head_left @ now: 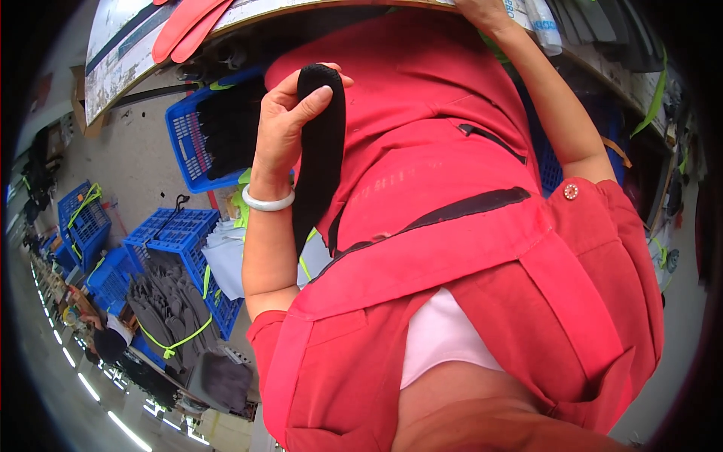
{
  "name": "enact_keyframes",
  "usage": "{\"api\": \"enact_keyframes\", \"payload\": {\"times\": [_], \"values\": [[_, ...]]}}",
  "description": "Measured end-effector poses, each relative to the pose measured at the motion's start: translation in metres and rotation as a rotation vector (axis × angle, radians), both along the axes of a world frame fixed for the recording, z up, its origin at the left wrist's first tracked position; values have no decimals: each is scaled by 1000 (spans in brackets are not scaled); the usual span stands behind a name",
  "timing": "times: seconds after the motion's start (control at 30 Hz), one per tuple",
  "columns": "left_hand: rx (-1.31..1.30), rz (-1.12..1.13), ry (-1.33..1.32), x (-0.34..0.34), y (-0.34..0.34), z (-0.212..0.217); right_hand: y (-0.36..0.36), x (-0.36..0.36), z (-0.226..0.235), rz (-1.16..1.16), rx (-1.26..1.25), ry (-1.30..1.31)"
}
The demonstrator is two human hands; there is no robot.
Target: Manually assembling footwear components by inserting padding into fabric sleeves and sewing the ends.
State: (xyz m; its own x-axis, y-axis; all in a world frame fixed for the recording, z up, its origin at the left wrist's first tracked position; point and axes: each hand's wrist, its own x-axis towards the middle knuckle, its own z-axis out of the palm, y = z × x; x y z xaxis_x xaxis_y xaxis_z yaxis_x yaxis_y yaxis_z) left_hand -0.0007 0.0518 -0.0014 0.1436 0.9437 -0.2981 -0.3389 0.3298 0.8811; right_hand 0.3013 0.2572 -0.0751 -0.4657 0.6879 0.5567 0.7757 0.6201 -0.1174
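Pinching a black fabric strip [322, 143] in left hand [282, 132], with thumb on its face and fingers behind, rounded end far and tail nearward, just right of pale bangle [267, 200] and left of red apron [429, 151]. Can see only part of right hand [483, 10], far right at table [124, 71] edge; can't tell whether grasping or free. See red flat pieces [188, 29] on table far left, blue crate [181, 139] of black items [230, 135] left of left hand, tied grey pieces [177, 320] near left.
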Motion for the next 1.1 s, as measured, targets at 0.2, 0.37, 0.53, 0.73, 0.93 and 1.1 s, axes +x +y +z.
{"api": "enact_keyframes", "payload": {"times": [0.2, 0.37, 0.53, 0.73, 0.93, 1.1], "values": [[53, 13, -8, -8, -7, 4, -117, -87, 91, 486, -801, 496], [36, 32, 0, -6, -7, 8, -138, -95, 98, 528, -926, 517], [18, 60, 23, -7, -12, 7, -140, -94, 99, 529, -932, 407], [6, 70, 72, -5, -15, 1, -143, -94, 97, 514, -803, 167], [62, 125, 31, 0, -12, -4, -149, -96, 95, 421, -1738, 869], [19, 133, 27, -4, -10, -11, -102, -90, 50, 640, -995, 443]]}}
